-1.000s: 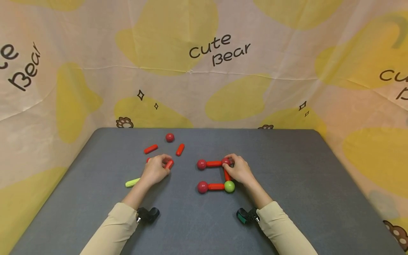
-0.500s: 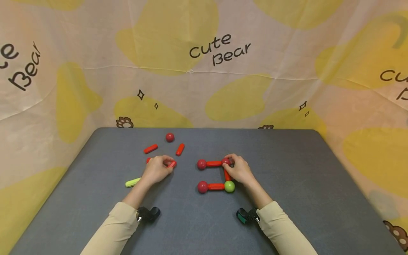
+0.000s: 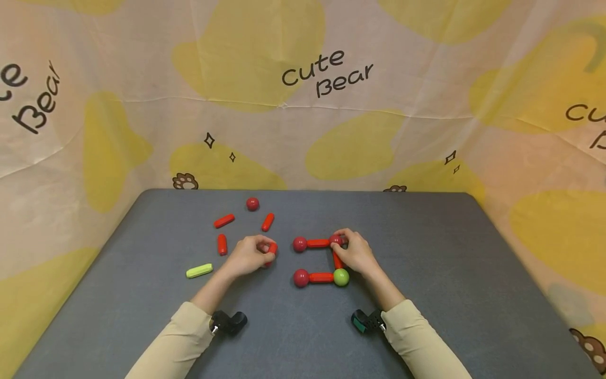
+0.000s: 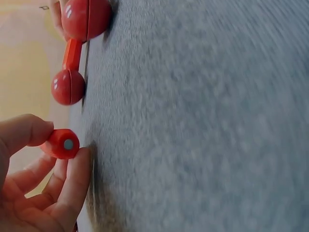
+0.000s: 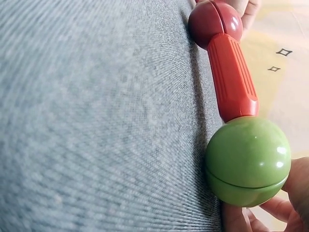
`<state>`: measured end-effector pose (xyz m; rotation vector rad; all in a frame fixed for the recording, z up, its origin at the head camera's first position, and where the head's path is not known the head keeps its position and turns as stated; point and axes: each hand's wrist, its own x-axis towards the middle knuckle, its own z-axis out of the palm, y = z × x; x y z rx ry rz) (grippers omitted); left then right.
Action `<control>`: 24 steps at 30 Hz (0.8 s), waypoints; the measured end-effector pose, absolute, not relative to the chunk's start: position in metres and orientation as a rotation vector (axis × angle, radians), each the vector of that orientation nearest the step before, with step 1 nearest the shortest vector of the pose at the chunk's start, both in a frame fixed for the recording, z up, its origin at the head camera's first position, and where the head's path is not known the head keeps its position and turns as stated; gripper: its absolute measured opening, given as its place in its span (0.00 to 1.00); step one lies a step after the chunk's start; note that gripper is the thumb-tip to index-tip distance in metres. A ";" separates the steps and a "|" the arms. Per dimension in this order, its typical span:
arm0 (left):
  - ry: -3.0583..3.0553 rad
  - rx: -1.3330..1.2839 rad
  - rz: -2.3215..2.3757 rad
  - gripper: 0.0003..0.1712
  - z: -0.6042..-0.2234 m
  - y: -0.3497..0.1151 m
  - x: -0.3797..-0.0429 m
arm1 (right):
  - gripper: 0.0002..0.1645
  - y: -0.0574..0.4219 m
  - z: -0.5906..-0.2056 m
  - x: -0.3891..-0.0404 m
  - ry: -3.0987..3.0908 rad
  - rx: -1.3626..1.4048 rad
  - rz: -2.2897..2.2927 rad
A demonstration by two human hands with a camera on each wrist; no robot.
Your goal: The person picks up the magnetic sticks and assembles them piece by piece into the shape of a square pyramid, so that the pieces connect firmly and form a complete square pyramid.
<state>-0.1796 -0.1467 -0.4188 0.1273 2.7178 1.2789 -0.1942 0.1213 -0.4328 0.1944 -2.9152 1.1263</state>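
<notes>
My left hand (image 3: 248, 256) pinches a red magnetic rod (image 3: 272, 248) between thumb and fingers. In the left wrist view, the rod's end shows a grey metal disc. A joined shape of balls and rods, open on its left side, lies to the right. My right hand (image 3: 356, 253) grips the red ball (image 3: 335, 240) at its far right corner. From there one red rod (image 3: 317, 243) leads left to a red ball (image 3: 300, 244), another toward a green ball (image 5: 248, 159). A third red rod (image 3: 321, 277) joins the green ball to a near-left red ball (image 3: 301, 278).
Left of the shape lie a loose red ball (image 3: 252, 203), a yellow-green rod (image 3: 199, 270) and three red rods, one of them upright in view (image 3: 222, 245). The grey table (image 3: 426, 252) meets a patterned cloth backdrop (image 3: 350, 142) at its far edge.
My left hand has moved right and slightly nearer with the red rod, turning it steeper and uncovering another red rod behind. My right hand has stayed on the corner ball.
</notes>
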 end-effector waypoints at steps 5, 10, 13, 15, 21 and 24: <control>2.578 0.102 1.411 0.16 -0.421 -0.138 -0.180 | 0.18 0.122 -0.433 -0.194 -2.911 0.194 1.130; 2.494 0.092 1.462 0.16 -0.423 -0.129 -0.181 | 0.17 0.122 -0.433 -0.194 -2.911 0.187 1.128; 2.472 0.075 1.459 0.16 -0.424 -0.124 -0.181 | 0.18 0.122 -0.433 -0.194 -2.914 0.186 1.127; 2.480 0.073 1.437 0.16 -0.425 -0.121 -0.181 | 0.18 0.121 -0.433 -0.194 -2.916 0.184 1.128; 2.494 0.091 1.384 0.14 -0.424 -0.114 -0.181 | 0.17 0.121 -0.433 -0.194 -2.911 0.185 1.132; 2.482 0.106 1.382 0.13 -0.423 -0.111 -0.181 | 0.17 0.121 -0.433 -0.195 -2.908 0.185 1.136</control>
